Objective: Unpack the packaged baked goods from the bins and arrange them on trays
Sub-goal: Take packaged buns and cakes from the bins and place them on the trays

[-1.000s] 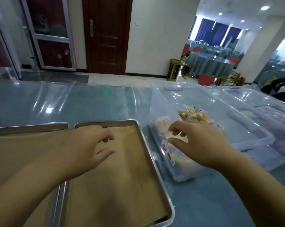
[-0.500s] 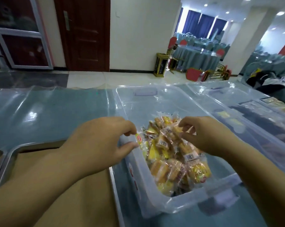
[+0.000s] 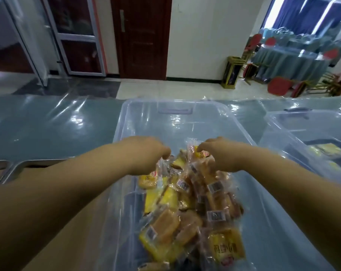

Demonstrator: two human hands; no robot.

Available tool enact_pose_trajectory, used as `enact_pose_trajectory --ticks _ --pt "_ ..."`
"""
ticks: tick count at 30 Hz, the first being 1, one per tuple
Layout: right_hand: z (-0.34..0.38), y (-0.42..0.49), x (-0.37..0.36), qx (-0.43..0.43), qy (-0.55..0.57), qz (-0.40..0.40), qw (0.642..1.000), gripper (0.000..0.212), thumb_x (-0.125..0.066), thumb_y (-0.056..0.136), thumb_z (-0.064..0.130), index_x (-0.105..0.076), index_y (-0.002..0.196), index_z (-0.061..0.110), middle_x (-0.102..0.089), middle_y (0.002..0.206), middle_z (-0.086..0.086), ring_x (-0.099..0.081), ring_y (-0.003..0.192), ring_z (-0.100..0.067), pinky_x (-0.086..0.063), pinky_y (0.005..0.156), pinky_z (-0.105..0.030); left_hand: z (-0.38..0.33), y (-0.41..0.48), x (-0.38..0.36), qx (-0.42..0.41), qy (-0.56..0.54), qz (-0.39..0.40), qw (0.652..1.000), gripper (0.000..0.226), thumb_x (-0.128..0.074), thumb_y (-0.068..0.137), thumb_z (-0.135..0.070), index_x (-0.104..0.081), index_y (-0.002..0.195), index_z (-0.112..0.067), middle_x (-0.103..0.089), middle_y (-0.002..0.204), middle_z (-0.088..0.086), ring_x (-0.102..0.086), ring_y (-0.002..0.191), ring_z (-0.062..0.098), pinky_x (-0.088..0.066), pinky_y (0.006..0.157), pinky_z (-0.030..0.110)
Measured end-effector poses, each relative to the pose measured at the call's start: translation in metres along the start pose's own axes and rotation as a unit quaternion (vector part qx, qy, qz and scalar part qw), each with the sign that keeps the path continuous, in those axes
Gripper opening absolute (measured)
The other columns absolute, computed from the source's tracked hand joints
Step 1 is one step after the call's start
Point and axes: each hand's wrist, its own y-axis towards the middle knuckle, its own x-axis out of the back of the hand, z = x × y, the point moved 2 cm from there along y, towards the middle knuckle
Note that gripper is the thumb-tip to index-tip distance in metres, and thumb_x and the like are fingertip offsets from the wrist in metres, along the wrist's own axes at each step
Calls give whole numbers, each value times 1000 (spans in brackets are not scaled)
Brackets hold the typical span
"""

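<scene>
- The scene is brightly and evenly lit; daylight is admitted beside the blue curtains (image 3: 310, 14) at far right, where detail is washed out.
- Glare streaks are thrown across the table (image 3: 48, 124) and the bin (image 3: 175, 130).
- Small highlights are seen on the packets (image 3: 185, 212); only soft shadows are cast.
- The chairs (image 3: 279, 87) are smeared by blur, and lines are bent towards the edges.

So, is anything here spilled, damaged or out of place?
The packets lie heaped inside the bin, and none has spilled. Only the red chairs by the far wall look odd: they seem tipped over.
</scene>
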Motion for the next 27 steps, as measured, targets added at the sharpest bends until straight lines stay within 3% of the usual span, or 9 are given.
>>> enact_pose_trajectory --ticks 6,12,15,21,24,27 --pt "-2 18 -16 30 27 68 997 65 -64 80 22 -37 140 23 -50 135 -5 -51 116 -27 -44 93 -33 -3 47 -30 -1 82 111 990 58 -48 87 1 -35 138 -25 -45 131 7 -52 112 30 -38 73 34" --pt "-8 27 -30 37 45 51 997 50 -70 74 29 -52 121 20 -57 116 -5 -53 99 -24 -46 81 -31 6 83 -66 28 119 171 978 68 -54 84 1 -27 143 -20 -40 137 11 -53 109 35 -47 81 42" --pt "-11 28 -36 32 7 58 998 41 -67 77 40 -54 110 19 -51 120 -6 -41 115 -30 -40 96 -42 7 90 -78 31 134 176 975 62 -54 84 -1 -31 141 -14 -43 134 12 -54 108 35 -45 76 39" --pt "-10 22 -31 8 -11 72 997 41 -70 73 49 -51 97 23 -50 116 -3 -32 123 -32 -33 98 -48 -1 99 -76 0 135 177 975 29 -50 87 0 -58 114 -4 -54 114 11 -57 91 28 -41 65 33" --pt "-10 17 -25 -1 4 64 998 36 -71 73 44 -46 88 24 -49 86 7 -47 103 -26 -33 92 -45 -3 100 -62 -7 97 158 983 21 -47 88 -1 -58 106 -6 -52 107 10 -49 80 25 -39 66 32" --pt "-14 13 -20 -11 3 51 999 40 -72 70 49 -45 84 24 -49 78 7 -48 75 -16 -35 72 -34 2 102 -37 16 -29 101 994 7 -47 89 -10 -51 88 -15 -52 89 3 -46 74 20 -35 60 28"
